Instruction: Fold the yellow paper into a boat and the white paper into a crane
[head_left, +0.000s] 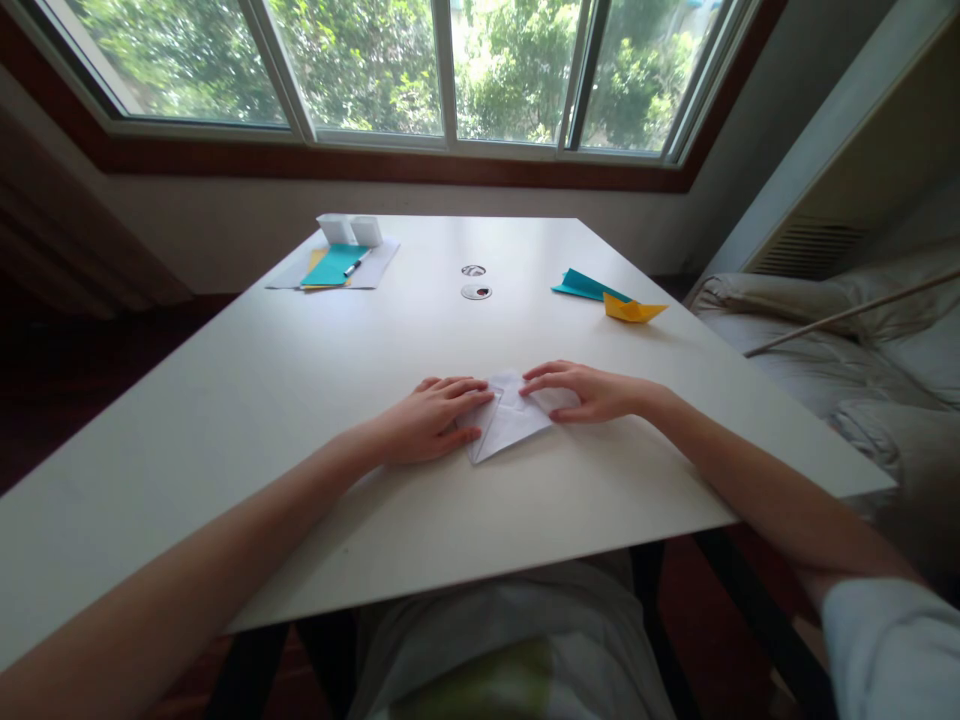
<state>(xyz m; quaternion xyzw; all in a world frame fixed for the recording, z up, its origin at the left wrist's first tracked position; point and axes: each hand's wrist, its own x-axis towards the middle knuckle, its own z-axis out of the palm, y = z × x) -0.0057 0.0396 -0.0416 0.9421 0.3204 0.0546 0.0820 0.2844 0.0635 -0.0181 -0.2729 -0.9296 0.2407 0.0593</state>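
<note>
**Two hands flat on one folded white paper at a white table**

You sit at a white table (pixel 300 420) under a wide window. Both of your hands press down on one folded white paper (pixel 508 428), which lies near the table's front edge, right in front of you. The paper shows folded flaps and comes to a point aimed toward you.

Your left hand (pixel 433 415) lies open, palm down, its fingers spread over the paper's left edge. Your right hand (pixel 581 392) is also open and flat, fingertips resting on the paper's top right part. Neither hand grips the paper; both only press on it.

Further off, to your right, lie two folded paper pieces just beside each other: one teal folded paper (pixel 585 286) and one yellow paper boat (pixel 632 310). At the far left sits one pale sheet (pixel 379 268) with one teal sheet (pixel 334 264) on top of it and a yellow edge showing beneath that. One pen (pixel 357 263) lies across the teal sheet. Behind them stand two small white containers (pixel 350 229), side by side. Near the table's middle are two small round discs (pixel 475 282), one behind the other.
</note>
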